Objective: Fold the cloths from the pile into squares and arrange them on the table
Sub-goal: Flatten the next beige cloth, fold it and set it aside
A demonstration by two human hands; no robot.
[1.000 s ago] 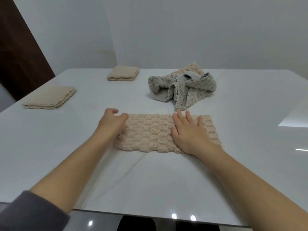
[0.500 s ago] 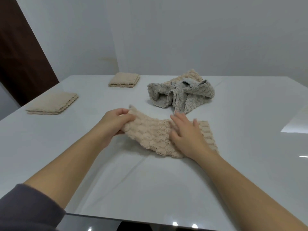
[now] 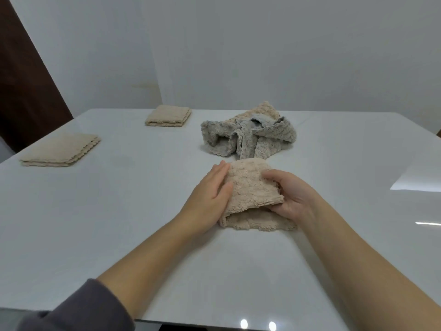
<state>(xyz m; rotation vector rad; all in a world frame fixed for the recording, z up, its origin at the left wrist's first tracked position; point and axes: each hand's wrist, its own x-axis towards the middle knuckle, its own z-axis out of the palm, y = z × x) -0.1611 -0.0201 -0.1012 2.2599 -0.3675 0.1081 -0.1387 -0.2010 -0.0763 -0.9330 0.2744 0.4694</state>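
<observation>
- The beige cloth (image 3: 250, 194) lies on the white counter (image 3: 119, 211) just in front of the person, near the rumpled pile (image 3: 248, 134) of grey and beige cloths but apart from it.
- It is doubled over into a near-square; the fold sits at the left and the loose ends point right, with the upper layer raised off the lower one.
- The left hand (image 3: 210, 194) rests flat against the folded left side, fingers straight.
- The right hand (image 3: 291, 197) grips the right edge of the upper layer, thumb on top and fingers curled beneath.
- 1 second ago the cloth was a flat strip with its long axis running left to right; the left hand pinched its left end and the right hand pressed flat on it.
- 2 folded beige squares lie well apart at the left (image 3: 59, 150) and far left (image 3: 168, 115).
</observation>
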